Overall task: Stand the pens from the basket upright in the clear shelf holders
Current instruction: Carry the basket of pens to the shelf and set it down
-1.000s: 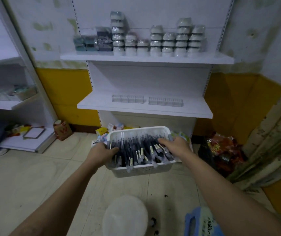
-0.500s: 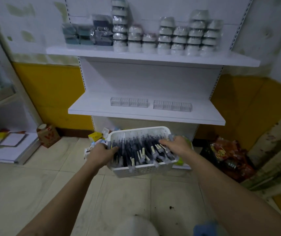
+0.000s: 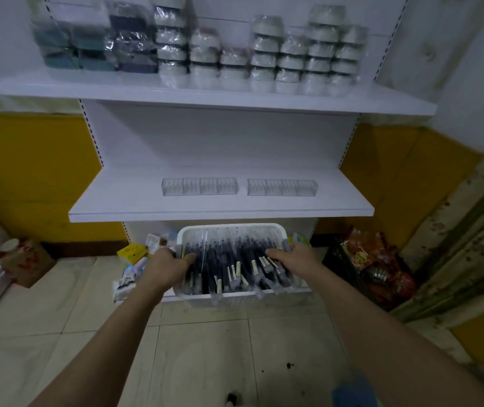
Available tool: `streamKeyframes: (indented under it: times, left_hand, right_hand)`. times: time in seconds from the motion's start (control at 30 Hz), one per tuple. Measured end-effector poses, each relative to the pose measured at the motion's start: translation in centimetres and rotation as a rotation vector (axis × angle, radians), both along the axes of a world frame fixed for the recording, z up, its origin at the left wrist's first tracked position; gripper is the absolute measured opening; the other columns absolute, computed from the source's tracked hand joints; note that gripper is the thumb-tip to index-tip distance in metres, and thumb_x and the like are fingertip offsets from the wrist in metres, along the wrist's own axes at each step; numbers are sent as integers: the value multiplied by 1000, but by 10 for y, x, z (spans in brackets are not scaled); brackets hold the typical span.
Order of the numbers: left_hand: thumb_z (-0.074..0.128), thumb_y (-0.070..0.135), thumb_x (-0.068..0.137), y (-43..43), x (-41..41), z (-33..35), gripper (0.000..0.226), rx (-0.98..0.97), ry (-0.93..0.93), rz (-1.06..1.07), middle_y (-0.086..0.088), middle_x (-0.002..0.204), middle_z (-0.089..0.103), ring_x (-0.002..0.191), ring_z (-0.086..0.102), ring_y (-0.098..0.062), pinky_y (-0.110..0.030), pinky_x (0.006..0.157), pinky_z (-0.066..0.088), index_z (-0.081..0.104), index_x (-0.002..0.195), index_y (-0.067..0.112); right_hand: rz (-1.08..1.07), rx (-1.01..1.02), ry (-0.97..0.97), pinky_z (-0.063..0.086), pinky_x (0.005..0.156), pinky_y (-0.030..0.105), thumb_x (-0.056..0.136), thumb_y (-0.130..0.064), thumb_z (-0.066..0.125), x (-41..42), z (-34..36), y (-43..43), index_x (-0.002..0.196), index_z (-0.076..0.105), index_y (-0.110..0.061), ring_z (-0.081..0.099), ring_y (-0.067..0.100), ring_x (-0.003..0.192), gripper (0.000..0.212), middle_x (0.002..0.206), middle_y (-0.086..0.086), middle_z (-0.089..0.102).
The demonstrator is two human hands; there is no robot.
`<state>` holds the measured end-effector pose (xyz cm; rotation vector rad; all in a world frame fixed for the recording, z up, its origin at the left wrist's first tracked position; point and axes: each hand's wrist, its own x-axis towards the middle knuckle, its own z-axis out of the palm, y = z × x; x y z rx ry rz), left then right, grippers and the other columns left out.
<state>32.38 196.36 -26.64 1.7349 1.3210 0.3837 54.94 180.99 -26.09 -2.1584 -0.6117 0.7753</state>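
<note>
Gripping basket (image 3: 232,227) between both hands (image 3: 167,268) (image 3: 293,258)

Showing no legible text: pale tags on the pens (image 3: 229,259) appearing too small, printing on the red packets (image 3: 364,257) and yellow box (image 3: 131,251) blurring out.

Stretched well forward, the left hand (image 3: 170,267) and right hand (image 3: 292,258) grip opposite sides of the basket (image 3: 229,227).

Bare left hand (image 3: 167,267) and right hand (image 3: 293,258), forearms (image 3: 111,333) bare too.
</note>
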Motion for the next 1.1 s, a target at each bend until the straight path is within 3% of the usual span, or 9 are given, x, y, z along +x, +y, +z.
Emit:
streamKeyframes:
  times: [0.13, 0.23, 0.3, 0.4, 0.53, 0.73, 0.8, 0.93, 1.1]
  left_hand:
    - [67, 29, 88, -9, 53, -11, 30, -13, 12, 60, -19, 81, 67, 75, 62, -29, -32, 64, 48, 65, 89, -2]
    - [68, 28, 86, -22, 98, -24, 31, -15, 49, 115, -22, 91, 68, 84, 64, -31, -40, 75, 52, 67, 94, -2]
    - [69, 27, 86, -30, 121, -33, 29, -45, 60, 156, -20, 91, 68, 85, 64, -30, -36, 72, 50, 67, 94, 0]
    - [68, 22, 87, -36, 145, -52, 16, -122, 54, 203, -10, 78, 63, 79, 60, -27, -31, 69, 47, 64, 85, 7]
    - [69, 29, 86, -26, 158, -91, 32, -282, 126, 250, -15, 74, 57, 66, 56, -26, -32, 63, 45, 57, 72, 3]
    - [67, 32, 87, 30, 173, -163, 33, -392, 201, 150, -13, 75, 61, 63, 56, -22, -27, 58, 44, 66, 80, -1]
    - [66, 32, 88, 63, 174, -197, 33, -429, 222, 81, -11, 72, 60, 60, 54, -18, -26, 54, 40, 64, 75, 2]
    - [62, 30, 92, 119, 177, -264, 36, -523, 286, -31, -2, 62, 51, 57, 48, -12, -22, 48, 34, 54, 63, 9]
    - [61, 25, 93, 142, 190, -347, 21, -587, 278, -17, -1, 71, 55, 62, 52, -12, -22, 48, 36, 58, 89, 5]
  right_hand:
    - [38, 37, 43, 51, 88, 41, 82, -40, 73, 52, -13, 0, 109, 65, 0, 64, 24, 91, 49, 111, 17, 66]
    - [105, 39, 72, 52, 84, 36, 82, -40, 73, 100, -37, -3, 102, 64, -4, 62, 18, 83, 42, 106, 15, 67]
    - [121, -8, 107, 52, 86, 39, 81, -40, 74, 126, -52, -4, 97, 62, -2, 63, 23, 88, 43, 99, 14, 66]
    - [165, -55, 120, 46, 62, 29, 80, -41, 74, 154, -67, -3, 78, 54, -11, 58, 16, 74, 36, 81, 4, 57]
    - [187, -167, 131, 35, 52, 26, 83, -43, 72, 172, -87, 6, 76, 54, -12, 54, 16, 67, 36, 69, 1, 51]
    - [65, -343, 184, 51, 72, 34, 77, -54, 70, 171, -164, 49, 106, 66, -10, 65, 21, 88, 53, 100, 7, 67]
    - [-7, -383, 224, 54, 79, 39, 80, -51, 70, 167, -190, 73, 98, 65, -11, 65, 22, 89, 44, 98, 6, 66]
    - [-106, -441, 325, 45, 61, 27, 90, -42, 64, 159, -237, 120, 109, 61, -9, 59, 16, 81, 38, 97, 3, 62]
    - [-149, -491, 429, 44, 67, 25, 93, -39, 60, 165, -332, 141, 113, 54, -11, 54, 11, 76, 35, 93, 0, 55]
